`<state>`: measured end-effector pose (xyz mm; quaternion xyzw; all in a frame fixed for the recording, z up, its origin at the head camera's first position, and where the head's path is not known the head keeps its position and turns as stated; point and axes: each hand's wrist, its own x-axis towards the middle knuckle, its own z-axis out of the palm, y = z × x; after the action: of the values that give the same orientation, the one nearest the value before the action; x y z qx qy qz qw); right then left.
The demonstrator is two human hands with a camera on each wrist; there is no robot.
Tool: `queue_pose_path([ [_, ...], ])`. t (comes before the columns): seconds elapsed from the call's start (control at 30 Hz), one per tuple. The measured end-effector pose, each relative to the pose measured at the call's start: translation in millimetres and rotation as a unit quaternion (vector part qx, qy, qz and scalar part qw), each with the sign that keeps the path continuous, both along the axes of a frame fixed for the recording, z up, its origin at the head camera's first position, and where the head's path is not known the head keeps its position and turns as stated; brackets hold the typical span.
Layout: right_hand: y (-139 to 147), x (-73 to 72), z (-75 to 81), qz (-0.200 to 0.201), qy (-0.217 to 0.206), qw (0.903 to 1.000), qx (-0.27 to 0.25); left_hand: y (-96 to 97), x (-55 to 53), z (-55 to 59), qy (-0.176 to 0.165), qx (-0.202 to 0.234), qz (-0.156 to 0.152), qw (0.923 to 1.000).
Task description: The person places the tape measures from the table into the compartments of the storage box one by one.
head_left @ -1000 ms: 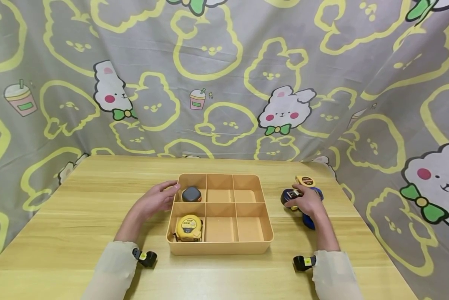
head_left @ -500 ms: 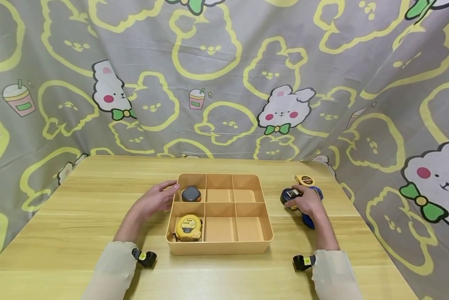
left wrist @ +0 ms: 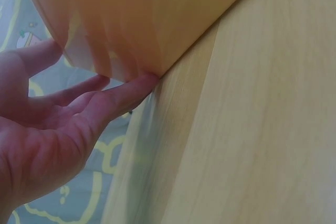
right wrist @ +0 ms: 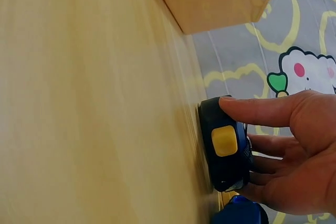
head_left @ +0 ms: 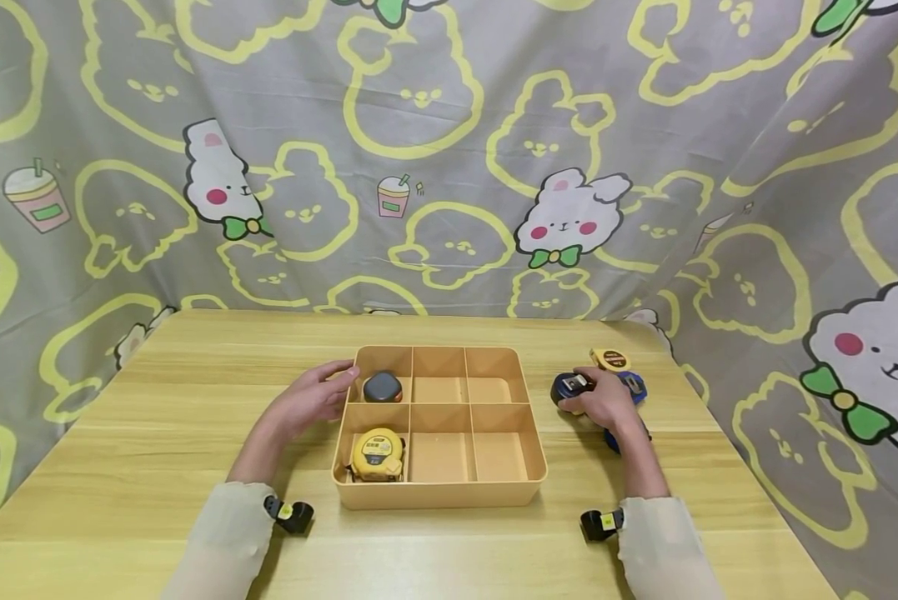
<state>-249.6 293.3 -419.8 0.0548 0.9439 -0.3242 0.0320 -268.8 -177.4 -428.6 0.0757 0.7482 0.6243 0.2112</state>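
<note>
On the right of the head view my right hand (head_left: 608, 402) pinches a dark tape measure (head_left: 564, 390) between thumb and fingers. In the right wrist view the thumb lies on the black case of that tape measure (right wrist: 226, 166), near its yellow button; whether it is clear of the table I cannot tell. My left hand (head_left: 309, 402) touches the left outer wall of a tan six-compartment box (head_left: 441, 497) with nearly straight fingers. A dark grey rounded tape measure (head_left: 383, 387) sits in the back left compartment, and a yellow tape measure (head_left: 377, 454) in the front left one.
Behind the right hand lies another yellow tape measure (head_left: 610, 359). A blue tape measure (head_left: 633, 387) is beside that hand, and another blue item (head_left: 611, 441) is mostly hidden under the wrist. Patterned grey cloth (head_left: 449, 167) rises around the wooden table (head_left: 449, 550).
My right hand has shifted slightly left with the dark tape measure, exposing more of the blue one. The left hand and the box stay in place.
</note>
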Motion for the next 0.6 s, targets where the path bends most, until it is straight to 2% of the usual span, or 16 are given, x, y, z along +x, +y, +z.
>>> queue_pose_path([
  [0.37, -13, -1.2, -4.5, 0.002, -0.004, 0.9994, -0.034, -0.3, 0.0, -0.6, -0.002, 0.003, -0.001, 1.0],
  [0.6, -19, -1.9, -6.2, -0.007, -0.01, 0.9953, -0.097, -0.6, -0.2, -1.0, 0.002, 0.0, 0.0, 1.0],
])
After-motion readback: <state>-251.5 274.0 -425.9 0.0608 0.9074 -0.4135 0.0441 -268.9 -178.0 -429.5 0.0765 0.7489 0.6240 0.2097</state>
